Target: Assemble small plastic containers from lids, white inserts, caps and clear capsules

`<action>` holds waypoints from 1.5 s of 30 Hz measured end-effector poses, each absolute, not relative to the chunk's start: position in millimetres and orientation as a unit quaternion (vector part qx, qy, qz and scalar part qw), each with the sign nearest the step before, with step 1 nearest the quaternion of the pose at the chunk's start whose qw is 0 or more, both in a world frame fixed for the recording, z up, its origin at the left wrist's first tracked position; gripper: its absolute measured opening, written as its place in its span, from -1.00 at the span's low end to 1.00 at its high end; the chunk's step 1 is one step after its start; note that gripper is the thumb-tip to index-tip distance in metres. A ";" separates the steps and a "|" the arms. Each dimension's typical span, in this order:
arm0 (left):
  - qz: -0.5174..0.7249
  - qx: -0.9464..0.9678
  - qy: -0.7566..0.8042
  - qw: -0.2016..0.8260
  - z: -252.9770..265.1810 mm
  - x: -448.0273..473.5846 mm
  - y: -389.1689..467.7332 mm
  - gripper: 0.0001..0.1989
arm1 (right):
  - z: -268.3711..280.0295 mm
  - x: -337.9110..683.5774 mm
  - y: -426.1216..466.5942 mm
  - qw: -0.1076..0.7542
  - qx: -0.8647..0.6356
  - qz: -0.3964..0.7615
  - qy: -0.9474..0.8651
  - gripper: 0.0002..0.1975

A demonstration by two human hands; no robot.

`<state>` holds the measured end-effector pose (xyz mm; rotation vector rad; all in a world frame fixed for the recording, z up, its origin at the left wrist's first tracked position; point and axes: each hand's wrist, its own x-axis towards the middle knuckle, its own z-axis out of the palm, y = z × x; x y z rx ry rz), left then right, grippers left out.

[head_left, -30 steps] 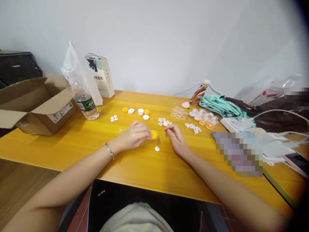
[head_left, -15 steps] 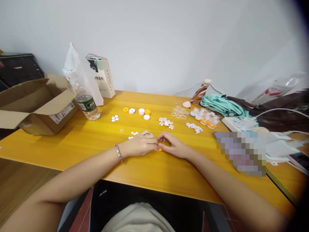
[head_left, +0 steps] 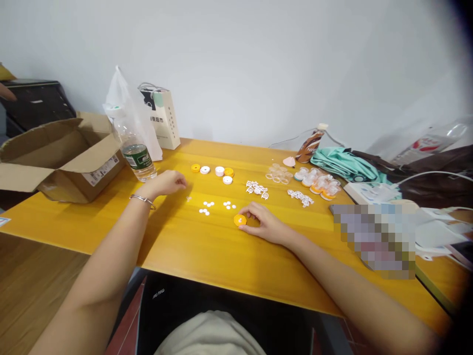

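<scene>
My right hand rests on the yellow table, its fingertips pinching a small orange disc with a white centre. My left hand, a bracelet on its wrist, is stretched out to the left near the water bottle. Its fingers are curled down over the table, and what lies under them is hidden. Between my hands lie small white buttons in loose clusters. Farther back stands a row of orange and white caps.
White lattice pieces, clear rings and several assembled parts lie at the back right. An open cardboard box, a plastic bag and a paper bag stand at the left. Teal cloth and cables crowd the right. Another person's hand shows far left.
My hands were together on the orange disc. My left hand has let go and swung left toward the bottle. My right hand keeps the disc, moved slightly back.
</scene>
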<state>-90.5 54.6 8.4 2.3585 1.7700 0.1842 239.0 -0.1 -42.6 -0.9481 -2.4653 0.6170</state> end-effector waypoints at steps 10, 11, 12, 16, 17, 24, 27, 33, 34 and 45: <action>0.001 0.827 0.528 0.194 1.1 -80.2 57.4 -0.79 | -44.0 240.2 -3.5 0.201 -0.323 0.239 -0.893 -0.69; -0.001 0.828 0.527 0.192 0.0 -79.8 57.8 -0.79 | -44.0 240.0 -3.4 0.203 -0.323 0.239 -0.893 -0.69; -0.003 0.828 0.527 0.190 -1.1 -79.8 58.3 -0.79 | -43.9 239.8 -3.4 0.203 -0.322 0.240 -0.893 -0.69; 0.003 0.828 0.526 0.194 -3.6 -81.9 59.5 -0.80 | -43.0 240.1 -3.4 0.208 -0.322 0.240 -0.892 -0.70; 0.008 0.828 0.525 0.196 -3.3 -82.7 59.3 -0.80 | -42.8 240.3 -3.4 0.207 -0.322 0.240 -0.892 -0.70; 0.116 0.830 0.514 0.186 5.3 -59.4 42.1 -0.79 | -44.6 234.3 -4.0 0.218 -0.322 0.221 -0.894 -0.73; 0.196 0.853 0.433 0.217 4.7 -24.6 23.0 -0.79 | -47.1 229.5 -3.5 0.223 -0.320 0.212 -0.896 -0.73; 0.173 0.910 0.310 0.213 -10.2 22.9 -1.1 -0.84 | -53.7 228.4 0.6 0.232 -0.318 0.202 -0.897 -0.73; 0.169 0.914 0.310 0.200 -12.9 24.2 -1.2 -0.85 | -54.3 228.7 1.0 0.231 -0.318 0.201 -0.897 -0.73; 0.177 0.912 0.315 0.194 -15.1 23.0 0.1 -0.86 | -52.9 227.6 0.3 0.238 -0.313 0.208 -0.896 -0.73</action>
